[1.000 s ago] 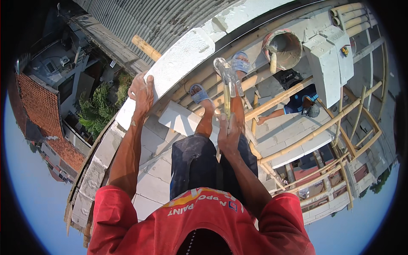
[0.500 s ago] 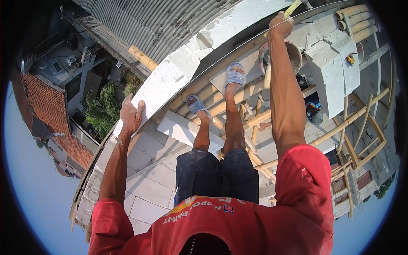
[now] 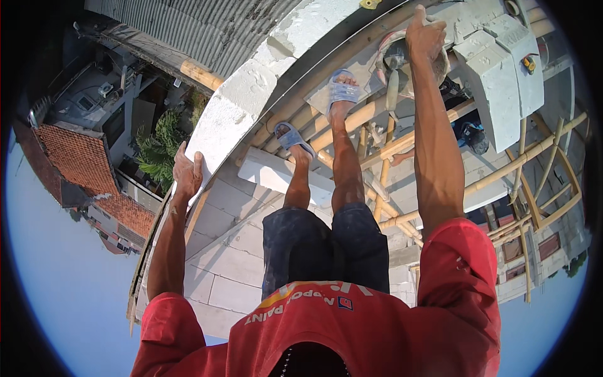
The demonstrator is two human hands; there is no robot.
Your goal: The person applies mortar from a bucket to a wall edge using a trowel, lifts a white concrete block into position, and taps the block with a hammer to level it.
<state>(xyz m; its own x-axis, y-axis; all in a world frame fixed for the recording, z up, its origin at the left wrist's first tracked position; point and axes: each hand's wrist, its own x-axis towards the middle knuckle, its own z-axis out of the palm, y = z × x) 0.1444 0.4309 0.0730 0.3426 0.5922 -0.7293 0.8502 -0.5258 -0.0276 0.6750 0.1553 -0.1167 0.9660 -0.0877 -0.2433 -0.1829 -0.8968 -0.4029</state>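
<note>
My left hand [image 3: 188,174] rests at the outer edge of a white lightweight block [image 3: 227,119] on top of the curved wall, thumb and fingers apart. My right hand [image 3: 427,36] is raised over a bucket [image 3: 382,60], its index finger stretched out and the other fingers partly bent. Nothing shows in that hand. A trowel-like tool [image 3: 392,91] leans in the bucket, partly hidden by my forearm. A small yellow object [image 3: 370,3] lies on the wall top at the upper edge, cut off by the picture. A thin string runs along the wall.
My sandalled feet stand on bamboo poles [image 3: 361,116] and a board. White blocks [image 3: 496,81] are stacked at the right, with a yellow-black tape measure [image 3: 529,63] on them. Beyond the wall lie a corrugated roof [image 3: 207,31] and a drop to lower houses. Bamboo scaffolding [image 3: 534,163] stands at the right.
My right hand has let go of the yellow stick-like thing it held and its index finger is now extended. My left hand stays at the block. The view has shifted slightly.
</note>
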